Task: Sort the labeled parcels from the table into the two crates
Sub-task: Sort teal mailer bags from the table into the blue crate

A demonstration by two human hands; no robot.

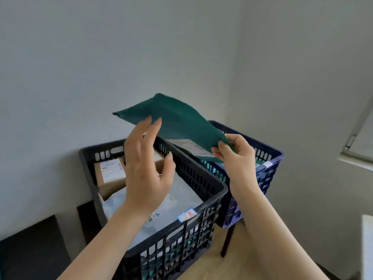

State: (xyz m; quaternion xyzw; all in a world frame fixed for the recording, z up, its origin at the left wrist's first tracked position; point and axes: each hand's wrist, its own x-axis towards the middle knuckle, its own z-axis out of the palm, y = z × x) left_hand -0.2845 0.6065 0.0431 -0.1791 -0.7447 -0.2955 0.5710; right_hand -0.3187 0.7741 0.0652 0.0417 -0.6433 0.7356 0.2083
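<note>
My right hand pinches the near corner of a flat green mailer, soft and matte, its white label facing down, print too blurred to read. My left hand is spread open, fingertips brushing the mailer's edge. Below my left hand sits the black lattice crate holding a cardboard box and grey poly bags; beyond my right, the blue crate. Both carry small unreadable stickers.
</note>
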